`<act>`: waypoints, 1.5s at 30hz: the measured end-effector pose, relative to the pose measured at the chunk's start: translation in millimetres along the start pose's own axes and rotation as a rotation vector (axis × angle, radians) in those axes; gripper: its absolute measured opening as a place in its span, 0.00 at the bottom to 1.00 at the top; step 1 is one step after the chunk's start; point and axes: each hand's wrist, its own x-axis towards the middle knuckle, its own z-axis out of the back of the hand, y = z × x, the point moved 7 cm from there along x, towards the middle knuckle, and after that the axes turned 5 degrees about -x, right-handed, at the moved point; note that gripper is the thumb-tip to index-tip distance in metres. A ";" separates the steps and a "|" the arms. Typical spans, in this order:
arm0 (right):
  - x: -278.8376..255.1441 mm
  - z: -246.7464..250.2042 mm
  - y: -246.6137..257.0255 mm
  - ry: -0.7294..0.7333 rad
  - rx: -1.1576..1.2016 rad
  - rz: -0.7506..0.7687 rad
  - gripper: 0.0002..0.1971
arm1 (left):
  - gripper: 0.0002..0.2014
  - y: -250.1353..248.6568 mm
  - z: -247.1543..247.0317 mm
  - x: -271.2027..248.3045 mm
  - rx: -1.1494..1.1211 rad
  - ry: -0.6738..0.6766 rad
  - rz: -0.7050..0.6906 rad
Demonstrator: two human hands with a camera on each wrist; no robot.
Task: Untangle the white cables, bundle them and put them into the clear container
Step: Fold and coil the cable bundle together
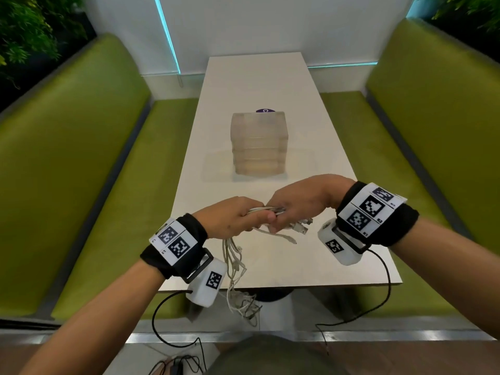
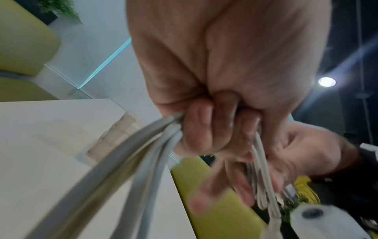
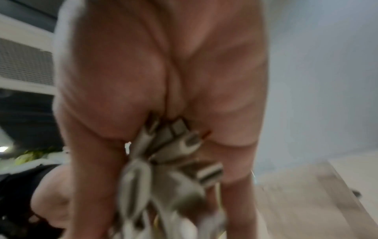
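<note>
Both hands hold a bunch of white cables (image 1: 266, 211) above the near end of the white table (image 1: 311, 255). My left hand (image 1: 238, 216) grips the strands in a fist, fingers (image 2: 197, 127) curled round them. My right hand (image 1: 295, 204) closes over the plug ends (image 3: 174, 145), which stick out below it (image 1: 301, 226). Loose cable ends (image 1: 238, 282) hang from the left fist past the table's front edge. The clear container (image 1: 258, 143), a stack of see-through boxes, stands mid-table beyond the hands. The right wrist view is blurred.
Green benches (image 1: 81, 163) (image 1: 433, 136) flank the table on both sides. A small purple disc (image 1: 265, 110) lies behind the container. Black wires (image 1: 173, 345) from the wrist cameras dangle below the table edge.
</note>
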 end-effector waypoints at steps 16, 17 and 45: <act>-6.8 1.1 -2.7 -0.050 0.189 -0.020 0.09 | 0.22 12.6 -5.7 -0.5 -0.330 0.027 0.044; -8.0 5.2 -2.8 -0.069 0.160 -0.026 0.09 | 0.23 12.9 -4.8 -1.5 -0.362 0.030 0.032; -21.8 44.7 7.9 -0.799 0.552 -0.012 0.10 | 0.13 19.2 20.9 -16.3 -0.981 -0.665 -0.046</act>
